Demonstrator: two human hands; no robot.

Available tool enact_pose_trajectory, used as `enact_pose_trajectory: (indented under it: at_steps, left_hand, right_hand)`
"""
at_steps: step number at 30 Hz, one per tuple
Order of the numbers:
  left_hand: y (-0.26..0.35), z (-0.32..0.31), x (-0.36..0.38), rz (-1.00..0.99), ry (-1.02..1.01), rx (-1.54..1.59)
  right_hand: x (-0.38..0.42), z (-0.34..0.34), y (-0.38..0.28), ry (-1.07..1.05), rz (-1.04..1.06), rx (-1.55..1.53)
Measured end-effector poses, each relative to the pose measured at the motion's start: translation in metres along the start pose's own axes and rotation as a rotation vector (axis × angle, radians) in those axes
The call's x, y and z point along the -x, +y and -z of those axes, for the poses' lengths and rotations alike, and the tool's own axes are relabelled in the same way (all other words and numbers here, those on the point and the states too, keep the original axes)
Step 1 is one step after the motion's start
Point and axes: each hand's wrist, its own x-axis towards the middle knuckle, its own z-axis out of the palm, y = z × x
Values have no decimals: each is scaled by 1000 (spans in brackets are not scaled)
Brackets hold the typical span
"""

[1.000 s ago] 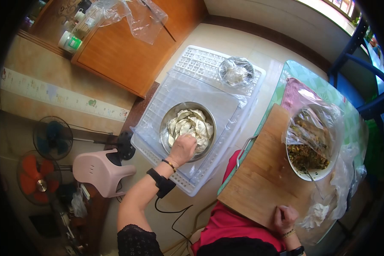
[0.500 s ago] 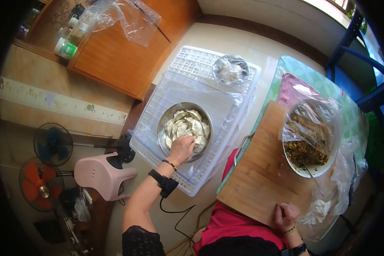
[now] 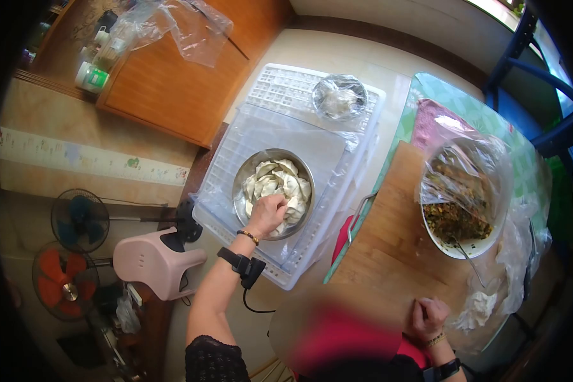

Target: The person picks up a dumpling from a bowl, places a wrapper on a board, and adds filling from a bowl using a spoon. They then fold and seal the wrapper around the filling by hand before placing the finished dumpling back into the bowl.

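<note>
My left hand reaches into a round metal bowl lined with clear plastic. Folded white dumplings fill the bowl. The fingers are pinched together down among the dumplings, and whatever lies between them is hidden. My right hand rests, loosely curled, on the near edge of a wooden board, with nothing visible in it. Beyond it stands a large white bowl of chopped filling, partly covered by plastic film, with a metal utensil handle sticking out.
The metal bowl stands on stacked white plastic trays, beside a small film-covered bowl. A pink cloth and crumpled white plastic lie by the board. A pink stool, fans and a wooden cabinet are at left.
The view has shifted slightly. My left hand has moved a little within the bowl, its fingers still among the dumplings. My right hand stays curled at the board's edge.
</note>
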Motion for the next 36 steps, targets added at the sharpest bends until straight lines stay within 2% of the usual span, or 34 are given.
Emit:
enact_pose_trajectory:
  at_steps: [6,8,18,21,26,34,36]
  left_hand:
    - [-4,7,-7,-85,-103,-52]
    - [-6,5,-7,-51,-187,-102]
    - [-7,2,0,94,-177,-5]
    - [-10,2,-1,125,-166,77]
    - [-16,15,10,192,1,127]
    - [-20,11,46,287,72,173]
    - [-21,9,56,296,108,188]
  right_hand:
    - [0,0,1,1,15,12]
    - [-1,0,0,4,13,10]
    - [-1,0,2,-4,16,6]
    - [-1,1,3,4,22,-3]
    - [0,-1,3,7,40,4]
    - [3,-2,2,24,64,4]
    - [5,-1,3,-23,16,-13]
